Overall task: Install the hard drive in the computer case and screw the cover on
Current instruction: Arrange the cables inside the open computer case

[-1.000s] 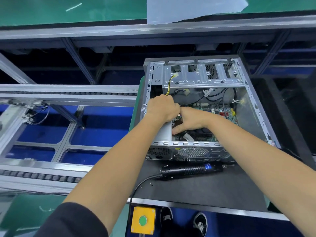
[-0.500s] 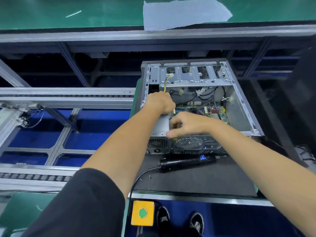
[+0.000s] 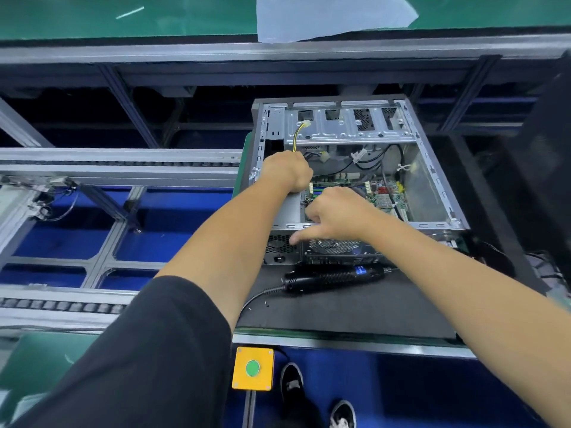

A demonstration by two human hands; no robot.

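The computer case lies open-side up on the bench, its far rail at 12 o'clock and its near rail crossed by both forearms. The left hand is inside at the case's 9 o'clock wall, fingers curled under; what they hold is hidden. The right hand hangs over the near rail, thumb stretched left, fingers bent down and apart, gripping nothing visible. Cables crowd the far interior. An electric screwdriver lies just beside the case at 6 o'clock. The hard drive cannot be made out.
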